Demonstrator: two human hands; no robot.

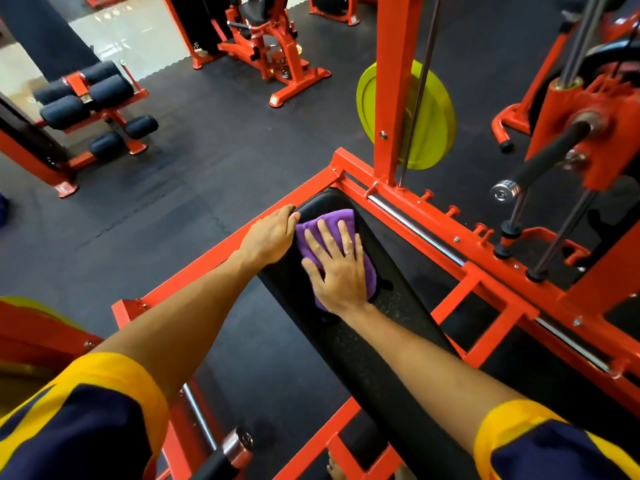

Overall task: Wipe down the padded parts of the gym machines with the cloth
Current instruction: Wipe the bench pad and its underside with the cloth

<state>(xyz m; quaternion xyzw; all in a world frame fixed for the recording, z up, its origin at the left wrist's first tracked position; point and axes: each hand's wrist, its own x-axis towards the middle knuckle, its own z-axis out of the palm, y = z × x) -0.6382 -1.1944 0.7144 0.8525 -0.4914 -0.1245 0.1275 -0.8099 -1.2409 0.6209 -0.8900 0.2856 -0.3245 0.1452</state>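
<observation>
Centrally in the frame, a long black pad (367,344) runs from the lower edge up to mid-picture, mounted inside an orange frame (207,268); a purple cloth (330,215) lies folded on the pad's upper end.

Right hand (337,271): palm down, fingers straight and spread, pressing flat on the cloth; nothing is gripped; a ring shows on one finger.

Left hand (272,237): placed just left of the cloth, fingers curled over the pad's left edge, holding that edge; its fingertips lie close to the cloth's corner.

Both forearms enter from the lower corners; the sleeves (104,403) are navy with yellow bands.

Upper right of centre: a yellow plate (433,116) stands behind an orange post; at the right, a black bar (547,157) with a chrome end cap projects from the machine.

Upper left: a roller bench (90,95) with dark foam rolls stands on the black floor (225,150).
</observation>
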